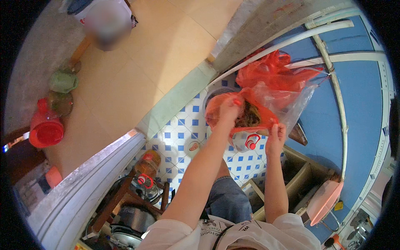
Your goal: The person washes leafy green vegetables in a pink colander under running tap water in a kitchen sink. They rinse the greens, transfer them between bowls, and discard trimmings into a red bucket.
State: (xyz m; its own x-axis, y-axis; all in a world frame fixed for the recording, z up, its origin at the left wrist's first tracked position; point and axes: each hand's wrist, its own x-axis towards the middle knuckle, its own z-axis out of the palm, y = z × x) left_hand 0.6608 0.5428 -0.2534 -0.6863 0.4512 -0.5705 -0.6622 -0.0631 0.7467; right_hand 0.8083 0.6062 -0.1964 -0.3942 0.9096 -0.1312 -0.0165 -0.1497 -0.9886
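Note:
In front of me a red plastic bag (218, 101) is spread at its mouth. Brownish-green dried plant matter (249, 115) lies inside it. My left hand (229, 110) is closed at the left side of the mouth, bunched red plastic showing at its fingertips. At the right corner of the rim my right hand (277, 134) pinches the plastic between thumb and fingers. Just below the bag stands a clear plastic jug (239, 142) with a red cap and handle. Part of a round container (207, 97) shows behind the bag.
More red bags (272, 72) and a clear bag (300, 103) hang at a white pipe (281, 42). Left stand an oil jug (149, 162) and a rack with a metal pot (134, 215). A pink basin (325, 200) is low right. A person (106, 25) is at upper left.

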